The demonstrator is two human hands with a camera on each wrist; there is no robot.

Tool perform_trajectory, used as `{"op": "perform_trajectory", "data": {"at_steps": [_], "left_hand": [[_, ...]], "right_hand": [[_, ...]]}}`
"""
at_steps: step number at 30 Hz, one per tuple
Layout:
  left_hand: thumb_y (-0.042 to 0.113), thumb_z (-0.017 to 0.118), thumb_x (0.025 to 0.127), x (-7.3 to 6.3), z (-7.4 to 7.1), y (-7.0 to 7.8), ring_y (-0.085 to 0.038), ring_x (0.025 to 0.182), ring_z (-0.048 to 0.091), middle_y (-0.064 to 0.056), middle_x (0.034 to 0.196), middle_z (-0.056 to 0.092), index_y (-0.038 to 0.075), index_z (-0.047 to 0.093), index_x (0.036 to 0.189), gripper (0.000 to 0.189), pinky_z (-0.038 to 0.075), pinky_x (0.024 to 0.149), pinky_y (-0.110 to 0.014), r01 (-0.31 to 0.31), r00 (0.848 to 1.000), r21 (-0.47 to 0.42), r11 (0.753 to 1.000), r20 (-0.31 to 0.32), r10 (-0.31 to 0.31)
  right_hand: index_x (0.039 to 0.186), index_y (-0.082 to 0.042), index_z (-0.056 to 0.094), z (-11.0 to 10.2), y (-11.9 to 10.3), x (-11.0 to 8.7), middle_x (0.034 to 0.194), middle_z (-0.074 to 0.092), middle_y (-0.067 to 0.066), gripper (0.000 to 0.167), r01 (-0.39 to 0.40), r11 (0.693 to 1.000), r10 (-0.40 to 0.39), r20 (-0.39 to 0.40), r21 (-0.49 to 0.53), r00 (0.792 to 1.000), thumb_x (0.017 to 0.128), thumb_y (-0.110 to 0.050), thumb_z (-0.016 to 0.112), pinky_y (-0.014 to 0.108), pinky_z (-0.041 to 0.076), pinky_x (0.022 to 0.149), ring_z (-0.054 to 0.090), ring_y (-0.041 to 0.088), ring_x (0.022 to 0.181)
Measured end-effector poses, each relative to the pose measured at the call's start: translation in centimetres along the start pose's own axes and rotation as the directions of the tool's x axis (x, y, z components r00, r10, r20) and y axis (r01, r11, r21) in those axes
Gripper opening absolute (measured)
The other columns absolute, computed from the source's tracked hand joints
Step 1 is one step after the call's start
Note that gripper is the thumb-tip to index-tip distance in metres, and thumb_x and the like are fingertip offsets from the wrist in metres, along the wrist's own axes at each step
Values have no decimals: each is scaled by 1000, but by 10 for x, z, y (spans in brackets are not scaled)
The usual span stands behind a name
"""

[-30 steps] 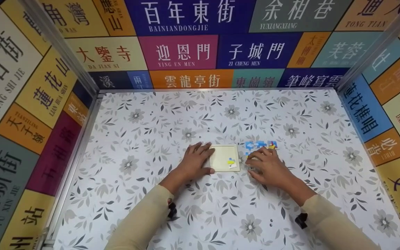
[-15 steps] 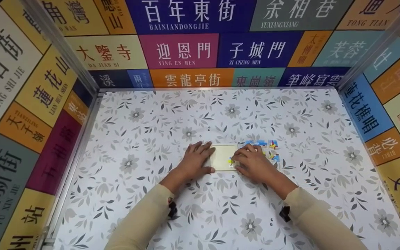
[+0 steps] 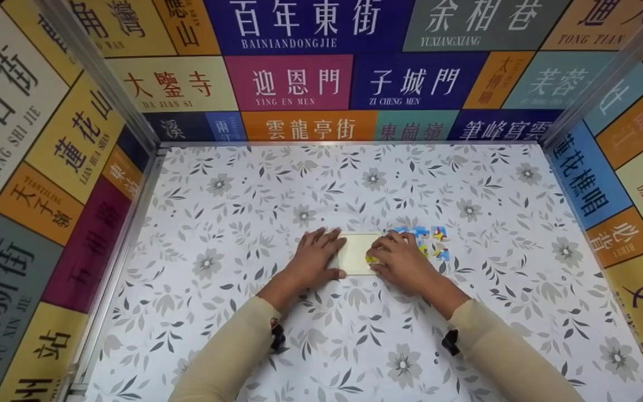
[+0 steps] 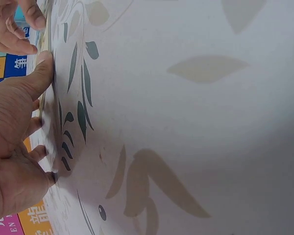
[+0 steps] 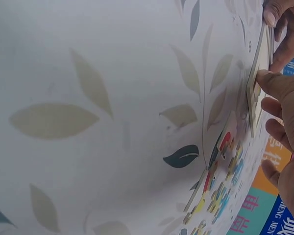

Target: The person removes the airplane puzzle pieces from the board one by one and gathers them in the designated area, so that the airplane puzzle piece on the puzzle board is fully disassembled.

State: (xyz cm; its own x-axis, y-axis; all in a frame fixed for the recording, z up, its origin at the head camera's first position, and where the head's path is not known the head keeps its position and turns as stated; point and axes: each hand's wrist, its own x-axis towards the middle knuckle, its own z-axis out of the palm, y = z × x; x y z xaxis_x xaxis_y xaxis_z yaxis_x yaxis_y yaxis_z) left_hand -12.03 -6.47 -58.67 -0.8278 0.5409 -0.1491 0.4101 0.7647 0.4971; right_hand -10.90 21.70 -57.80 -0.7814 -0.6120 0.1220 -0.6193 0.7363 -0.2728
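A shallow cream puzzle tray (image 3: 358,254) lies flat in front of the person. My left hand (image 3: 313,258) rests along its left edge, thumb at the near corner and fingers spread; the left wrist view shows this thumb (image 4: 45,61) against the rim. Over the right end of the tray, my right hand (image 3: 397,257) bends its fingers down, and a yellow puzzle piece (image 3: 372,259) shows at the fingertips. In the right wrist view, the right thumb (image 5: 267,81) meets a small tan-edged piece (image 5: 257,91) inside the tray. The palm hides part of it.
Several loose blue, yellow and red puzzle pieces (image 3: 438,233) lie right of the tray, partly behind the right hand. A white tablecloth (image 3: 277,178) with grey flowers covers the table. Panels printed with Chinese characters (image 3: 293,81) wall it at the back and sides.
The right hand has moved left from the loose pieces onto the right end of the tray, covering much of the piece there. The left hand and tray have stayed put.
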Motion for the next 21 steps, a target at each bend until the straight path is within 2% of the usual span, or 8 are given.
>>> {"op": "perform_trajectory", "data": {"at_steps": [7, 21], "left_hand": [[48, 76, 103, -1, 0, 0, -42, 170, 24, -8, 183, 31, 17, 44, 171, 81, 17, 138, -66, -4, 1000, -1, 1000, -4, 4], [48, 76, 102, -2, -1, 2, -43, 169, 26, -10, 182, 34, 15, 46, 169, 81, 20, 136, -68, -12, 1000, 13, 1000, -18, 12]], "right_hand": [[122, -23, 82, 8, -1, 1, 125, 71, 4, 16, 1, 999, -1, -6, -36, 1000, 108, -26, 73, 62, 46, 103, 61, 30, 120], [119, -20, 83, 6, -4, 4, 129, 70, 7, 15, 6, 999, -7, 25, 39, 1000, 107, -22, 75, 61, 49, 101, 61, 31, 119]]}}
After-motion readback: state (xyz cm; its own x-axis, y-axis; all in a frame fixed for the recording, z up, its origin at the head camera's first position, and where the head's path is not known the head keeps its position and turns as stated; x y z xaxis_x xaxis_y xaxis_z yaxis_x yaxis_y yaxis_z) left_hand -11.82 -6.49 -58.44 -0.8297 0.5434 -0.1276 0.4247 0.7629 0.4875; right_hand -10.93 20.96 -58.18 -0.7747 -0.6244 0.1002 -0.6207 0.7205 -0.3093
